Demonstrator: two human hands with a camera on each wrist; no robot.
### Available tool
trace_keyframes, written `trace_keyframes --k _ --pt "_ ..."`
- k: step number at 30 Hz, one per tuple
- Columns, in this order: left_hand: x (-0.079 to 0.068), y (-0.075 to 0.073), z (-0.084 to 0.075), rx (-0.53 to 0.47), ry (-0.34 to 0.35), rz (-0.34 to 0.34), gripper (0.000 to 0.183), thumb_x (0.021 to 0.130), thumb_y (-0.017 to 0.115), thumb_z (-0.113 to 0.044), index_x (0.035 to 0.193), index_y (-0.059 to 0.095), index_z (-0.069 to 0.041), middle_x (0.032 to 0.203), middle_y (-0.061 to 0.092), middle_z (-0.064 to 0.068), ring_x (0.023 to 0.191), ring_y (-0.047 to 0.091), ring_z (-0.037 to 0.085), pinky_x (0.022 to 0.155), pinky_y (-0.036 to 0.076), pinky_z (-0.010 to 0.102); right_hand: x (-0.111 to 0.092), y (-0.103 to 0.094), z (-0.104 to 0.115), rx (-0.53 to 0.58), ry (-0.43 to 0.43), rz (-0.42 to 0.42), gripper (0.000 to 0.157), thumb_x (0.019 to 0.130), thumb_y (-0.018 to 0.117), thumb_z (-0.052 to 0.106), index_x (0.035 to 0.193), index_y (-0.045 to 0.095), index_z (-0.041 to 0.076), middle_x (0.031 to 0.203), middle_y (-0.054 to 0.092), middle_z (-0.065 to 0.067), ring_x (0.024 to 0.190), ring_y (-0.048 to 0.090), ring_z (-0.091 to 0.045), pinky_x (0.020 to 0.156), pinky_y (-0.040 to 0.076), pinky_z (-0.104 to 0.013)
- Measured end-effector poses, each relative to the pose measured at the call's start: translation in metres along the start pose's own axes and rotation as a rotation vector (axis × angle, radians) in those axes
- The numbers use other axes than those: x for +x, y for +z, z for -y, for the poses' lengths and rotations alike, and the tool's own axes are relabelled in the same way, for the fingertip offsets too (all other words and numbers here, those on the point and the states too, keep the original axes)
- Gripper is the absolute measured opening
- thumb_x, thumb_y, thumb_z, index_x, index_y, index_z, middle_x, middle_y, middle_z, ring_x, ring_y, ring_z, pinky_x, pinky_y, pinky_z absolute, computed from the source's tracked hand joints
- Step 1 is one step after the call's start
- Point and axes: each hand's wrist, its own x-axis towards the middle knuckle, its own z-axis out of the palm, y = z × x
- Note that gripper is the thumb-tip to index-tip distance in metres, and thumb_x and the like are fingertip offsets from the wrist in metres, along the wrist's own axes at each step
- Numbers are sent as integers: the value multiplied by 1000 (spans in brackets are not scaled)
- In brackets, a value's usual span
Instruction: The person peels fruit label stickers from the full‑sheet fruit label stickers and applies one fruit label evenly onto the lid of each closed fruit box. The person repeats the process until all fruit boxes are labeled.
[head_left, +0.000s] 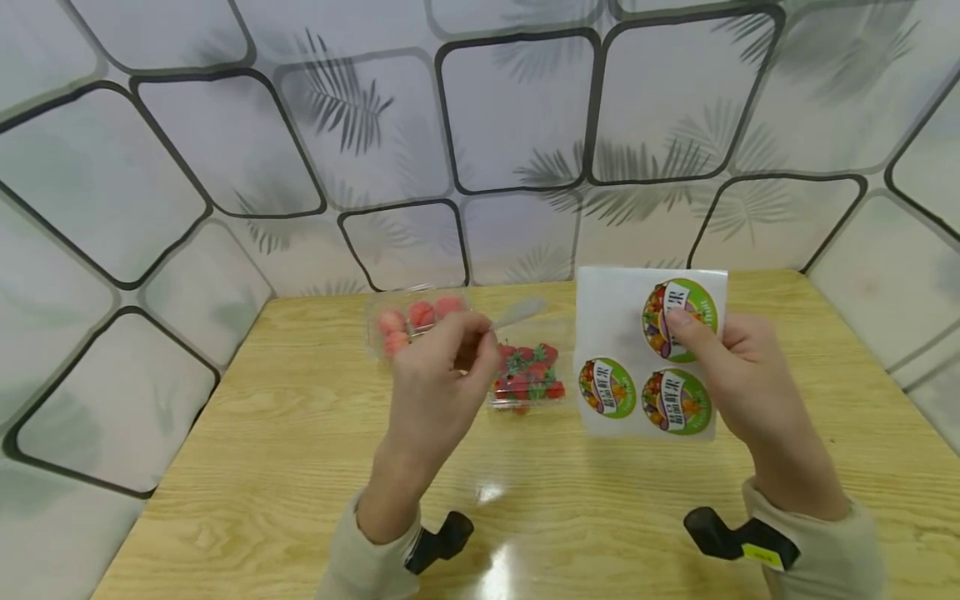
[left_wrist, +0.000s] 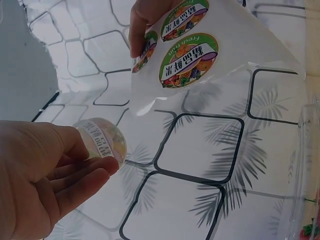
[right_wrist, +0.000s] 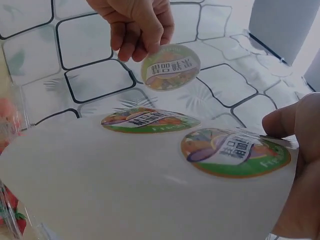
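Observation:
Between thumb and fingertips my left hand (head_left: 442,375) pinches one round fruit sticker (left_wrist: 104,140) by its edge, its pale back toward the head camera. My right hand (head_left: 750,375) grips the white sticker sheet (head_left: 607,308) at its right side, thumb on the front over a sticker. Three round green-edged stickers show on the sheet in the head view, and its upper left spot is bare. Behind the left hand, a clear plastic box of strawberries (head_left: 528,375) sits on the table, next to a clear box of peach-like fruit (head_left: 420,317) partly hidden by that hand.
The wooden table (head_left: 262,467) ends at a wall covering (head_left: 517,117) with black outlines and grey leaves, which also rises at both sides. Each wrist carries a black camera mount (head_left: 442,542) over a beige sleeve (head_left: 375,550).

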Motion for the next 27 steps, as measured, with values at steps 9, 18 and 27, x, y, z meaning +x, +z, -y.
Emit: trace_keyframes --k 9,18,27 --pt "0 2 -1 -6 30 -60 9 84 64 8 87 67 1 78 67 10 68 67 16 65 56 24 6 -4 -8 -64 64 12 25 104 50 13 95 73 13 85 75 2 69 72 -15 54 57 -29" --pt "0 4 -1 -12 45 -79 7 86 63 6 88 67 1 79 66 11 70 68 18 68 57 24 10 -5 -16 -146 194 90 30 103 50 13 105 65 -14 82 74 7 68 72 -17 55 58 -36" --pt "0 4 0 -15 58 -92 5 89 62 3 89 67 2 80 66 11 71 68 19 68 58 25 19 -13 -25 -205 309 89 33 98 44 5 119 56 -17 92 71 -2 76 70 -13 62 58 -34"
